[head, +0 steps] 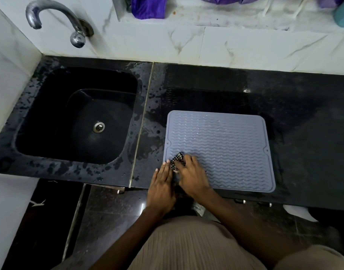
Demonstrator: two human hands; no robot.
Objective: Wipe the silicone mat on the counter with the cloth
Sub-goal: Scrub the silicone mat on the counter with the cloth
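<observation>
Black polished stone counter (pixel 303 117) runs wall to wall, wet and spotted around its left half. Black rectangular sink basin (pixel 73 121) sunk into that left end, curved steel tap (pixel 56 18) on the wall above. Grey-blue rectangular silicone mat with wavy ridges (pixel 225 145) lies flat on the counter right of the sink, its near edge at the counter's front edge. Your 2 hands meet at the mat's near-left corner. Right hand (pixel 190 176) clenched around the small black-and-white checked cloth (pixel 177 161), pressing it onto the mat. Left hand (pixel 161 184) flat, fingers extended, gripping nothing, touching the cloth's left side.
</observation>
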